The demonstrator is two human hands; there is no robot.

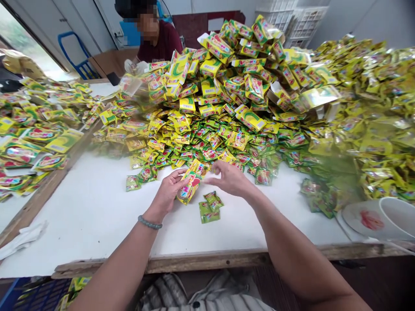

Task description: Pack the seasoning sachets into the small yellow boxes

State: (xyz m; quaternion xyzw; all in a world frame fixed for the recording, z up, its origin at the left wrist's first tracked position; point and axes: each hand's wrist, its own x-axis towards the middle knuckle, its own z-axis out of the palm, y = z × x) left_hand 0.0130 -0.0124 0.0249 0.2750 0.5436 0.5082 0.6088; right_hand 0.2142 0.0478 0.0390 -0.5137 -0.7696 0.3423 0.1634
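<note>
Left hand (167, 192) pinches yellow-green box (189, 188) over white surface (106, 224); big multicolour lettering, can't read brand. Right hand (231, 178) half-curled by box's far end, thumb and fingers apart. Green packets (208, 212) nearby. Piled boxes (210, 68) show barcodes.

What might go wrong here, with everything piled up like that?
The high heap of boxes might slide toward the left hand and right hand. The white container near the front edge of the table could get bumped. The loose green packets between the arms might get brushed aside.
</note>
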